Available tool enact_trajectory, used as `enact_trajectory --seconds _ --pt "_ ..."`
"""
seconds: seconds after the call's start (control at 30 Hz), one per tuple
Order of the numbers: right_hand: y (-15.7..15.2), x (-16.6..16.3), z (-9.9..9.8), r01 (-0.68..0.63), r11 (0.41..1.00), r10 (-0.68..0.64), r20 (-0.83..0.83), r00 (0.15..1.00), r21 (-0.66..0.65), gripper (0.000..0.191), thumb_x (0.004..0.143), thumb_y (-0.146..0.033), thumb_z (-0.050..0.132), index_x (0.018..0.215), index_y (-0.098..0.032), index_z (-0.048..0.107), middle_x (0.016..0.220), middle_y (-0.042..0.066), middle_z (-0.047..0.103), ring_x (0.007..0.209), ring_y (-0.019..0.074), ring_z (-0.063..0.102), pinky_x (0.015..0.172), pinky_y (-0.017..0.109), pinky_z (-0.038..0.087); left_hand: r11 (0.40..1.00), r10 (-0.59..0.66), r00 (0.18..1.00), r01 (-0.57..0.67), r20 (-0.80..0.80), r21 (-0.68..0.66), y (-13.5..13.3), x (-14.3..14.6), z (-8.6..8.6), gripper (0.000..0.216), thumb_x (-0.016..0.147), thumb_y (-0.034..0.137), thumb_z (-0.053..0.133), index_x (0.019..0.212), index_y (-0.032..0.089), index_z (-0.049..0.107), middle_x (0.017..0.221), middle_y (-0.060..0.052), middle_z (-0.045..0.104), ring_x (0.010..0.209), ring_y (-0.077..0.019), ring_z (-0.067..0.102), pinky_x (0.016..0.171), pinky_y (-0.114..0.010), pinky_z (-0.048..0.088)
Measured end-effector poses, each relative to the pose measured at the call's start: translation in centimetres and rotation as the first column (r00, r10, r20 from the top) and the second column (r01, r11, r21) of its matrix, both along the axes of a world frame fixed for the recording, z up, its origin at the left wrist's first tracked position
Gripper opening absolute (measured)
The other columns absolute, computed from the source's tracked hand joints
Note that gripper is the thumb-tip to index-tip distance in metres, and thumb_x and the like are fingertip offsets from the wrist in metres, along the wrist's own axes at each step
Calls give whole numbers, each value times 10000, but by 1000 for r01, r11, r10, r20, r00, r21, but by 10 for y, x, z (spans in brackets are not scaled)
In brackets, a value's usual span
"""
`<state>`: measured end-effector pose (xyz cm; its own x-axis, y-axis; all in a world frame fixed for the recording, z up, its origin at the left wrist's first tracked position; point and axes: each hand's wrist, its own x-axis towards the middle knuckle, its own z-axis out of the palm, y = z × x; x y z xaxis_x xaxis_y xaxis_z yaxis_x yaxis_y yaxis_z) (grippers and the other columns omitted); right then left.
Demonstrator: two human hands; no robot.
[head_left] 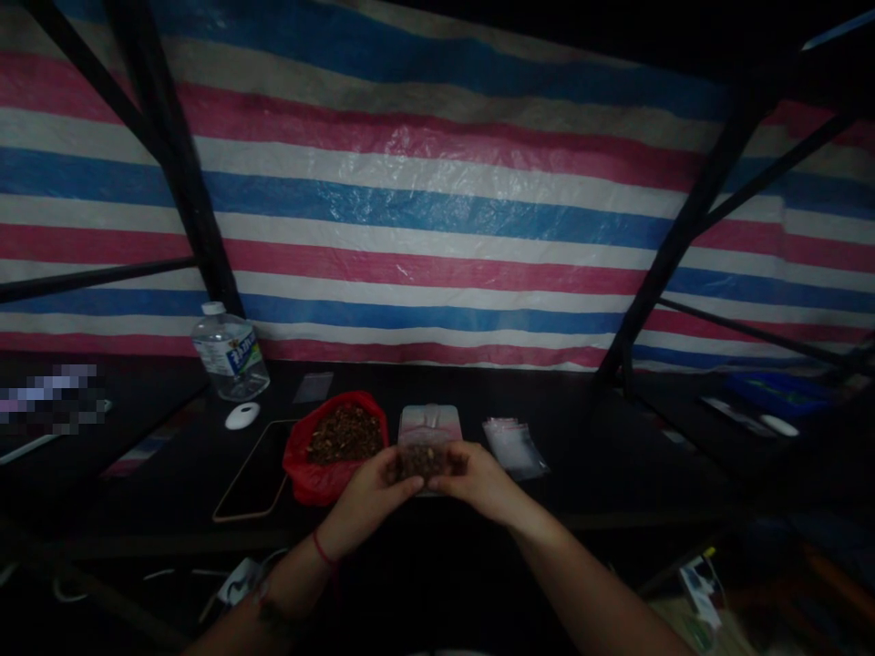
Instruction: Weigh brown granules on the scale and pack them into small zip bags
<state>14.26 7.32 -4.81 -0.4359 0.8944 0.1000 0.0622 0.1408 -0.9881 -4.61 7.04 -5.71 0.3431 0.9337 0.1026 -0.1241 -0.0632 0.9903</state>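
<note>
Both my hands meet over the dark table (602,474), pinching a small clear plastic bag (422,460) with brown bits inside. My left hand (369,499), with a red string on its wrist, grips the bag's left edge. My right hand (478,481) grips its right edge. Just left of my hands sits an open red plastic bag (304,474) full of the same brown bits (345,433). A pinkish flat scale-like pad (430,424) lies right behind the small bag. A pile of empty clear zip bags (514,445) lies to the right.
A water bottle (229,355) and a white oval object (241,415) stand at the back left. A phone (256,474) lies flat left of the red bag. A striped tarp (437,228) and black frame poles (170,155) back the table. Clutter lies at far right.
</note>
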Motion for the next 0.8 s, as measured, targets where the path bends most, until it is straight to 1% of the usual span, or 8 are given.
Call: enact_trajectory --seconds 0.1,0.23,0.37,0.47,0.53,0.63,0.7,0.8 --pt "0 -1 -1 39 999 -38 -83 996 11 417 657 -257 758 1047 -179 634 1028 55 672 912 191 634 838 333 493 1000 -27 999 27 -45 3 2 -5 0 460 656 369 759 1023 123 627 1075 -122 687 994 -265 639 911 -404 494" --pt "-2 -5 -2 -1 1000 -3 -145 989 -24 503 610 -237 787 1080 -204 610 1086 55 650 955 199 631 849 340 499 999 -19 993 14 -118 -45 2 -7 -1 443 719 443 692 1027 130 635 1052 -113 697 915 -257 665 783 -376 547" --pt "-2 -5 0 28 995 -45 -184 982 -94 515 613 -256 781 1091 -207 599 1061 58 648 917 190 638 794 326 513 999 -24 997 25 -80 22 2 -6 2 503 619 362 782 1047 151 622 1098 -100 690 999 -258 644 914 -398 501" --pt "-2 -4 2 49 993 -70 -207 976 -106 544 602 -263 795 1105 -212 593 1058 52 648 922 175 630 814 316 499 998 -20 994 26 -106 48 -1 -5 7 475 664 353 744 1069 148 606 1124 -104 677 1028 -259 632 941 -411 484" --pt "-1 -4 4 69 994 -87 -223 971 -85 483 625 -291 788 1068 -208 616 1030 45 658 924 168 623 824 304 486 998 -18 987 28 -160 60 -4 -5 9 438 706 363 706 1068 139 602 1108 -112 677 1012 -256 635 914 -402 497" --pt "0 -3 3 111 993 -118 -217 969 -45 311 708 -367 728 949 -182 665 906 36 678 824 155 624 765 287 480 996 -59 968 72 -243 49 -9 -5 6 468 665 323 741 1068 136 594 1080 -122 676 973 -257 645 871 -388 514" --pt "1 -2 2 135 991 -135 -182 974 -12 256 726 -390 708 838 -162 680 792 20 670 717 136 606 699 266 469 995 -77 971 88 -228 38 -10 -4 2 522 619 296 773 1081 144 583 1091 -123 669 967 -253 646 857 -379 518" --pt "3 0 0 174 985 -170 -123 978 20 248 716 -396 709 736 -151 673 668 -3 631 617 115 563 615 236 439 997 2 984 12 -179 78 -8 -3 2 434 654 333 737 1024 150 603 1023 -92 685 916 -227 650 816 -350 525"
